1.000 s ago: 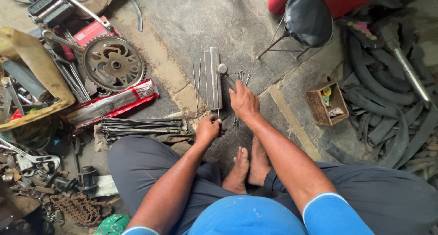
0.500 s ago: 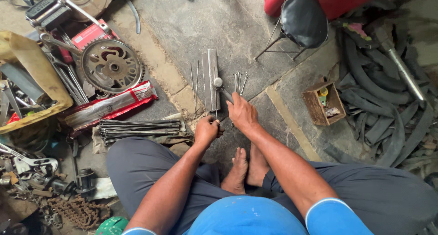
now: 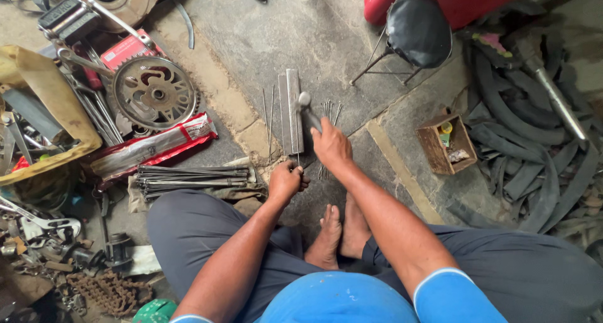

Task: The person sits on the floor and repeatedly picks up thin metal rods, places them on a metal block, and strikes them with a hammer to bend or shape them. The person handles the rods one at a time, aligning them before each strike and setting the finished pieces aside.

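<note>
While my left hand pinches a spoke flat on the bar, my right hand, clenched on the hammer, should strike squarely, short and light.

Person squats on stone floor. Right hand grips hammer, head beside flat metal bar. Left hand fisted on thin spoke at bar's near end. Loose spokes right of the hammer. Sprocket far left, small wooden box right.
</note>
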### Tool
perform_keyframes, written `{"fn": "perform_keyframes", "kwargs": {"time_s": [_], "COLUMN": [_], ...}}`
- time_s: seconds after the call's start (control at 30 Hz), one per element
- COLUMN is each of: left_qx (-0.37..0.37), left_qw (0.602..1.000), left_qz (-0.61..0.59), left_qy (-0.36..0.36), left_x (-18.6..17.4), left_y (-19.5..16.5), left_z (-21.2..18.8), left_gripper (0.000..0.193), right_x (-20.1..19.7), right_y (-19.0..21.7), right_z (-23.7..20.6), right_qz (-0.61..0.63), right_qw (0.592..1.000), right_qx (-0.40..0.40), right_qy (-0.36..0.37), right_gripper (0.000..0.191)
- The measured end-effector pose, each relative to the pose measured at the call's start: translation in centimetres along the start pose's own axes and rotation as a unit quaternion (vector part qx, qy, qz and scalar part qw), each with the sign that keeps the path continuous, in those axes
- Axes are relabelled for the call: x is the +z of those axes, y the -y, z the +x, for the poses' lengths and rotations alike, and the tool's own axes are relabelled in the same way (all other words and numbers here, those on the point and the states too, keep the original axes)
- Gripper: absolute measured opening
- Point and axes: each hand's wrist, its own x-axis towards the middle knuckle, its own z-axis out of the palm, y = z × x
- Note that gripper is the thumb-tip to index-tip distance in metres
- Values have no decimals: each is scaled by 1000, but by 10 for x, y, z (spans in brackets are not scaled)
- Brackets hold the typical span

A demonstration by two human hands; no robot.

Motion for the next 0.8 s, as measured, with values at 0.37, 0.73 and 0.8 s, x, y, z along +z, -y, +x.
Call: {"fn": "perform_keyframes", "kwargs": {"time_s": [0.37, 0.73, 0.8], "left_qx": [-36, -34, -35], "left_qw": [997, 997, 997], "left_qz": [-56, -53, -55], "left_qy": [42, 51, 48], "left_x": [-1, -2, -2], "left_y": [8, 9, 10], "left_z": [13, 13, 12], "left_gripper": [16, 17, 17], "right_x": [3, 14, 14], "right_y": [0, -3, -2], "right_z": [30, 28, 27], "right_qz": [13, 7, 18], "right_qw": [994, 994, 990], "right_qx": [-43, -73, -88], "right_qy": [-97, -77, -110], "right_gripper": [27, 26, 27]}}
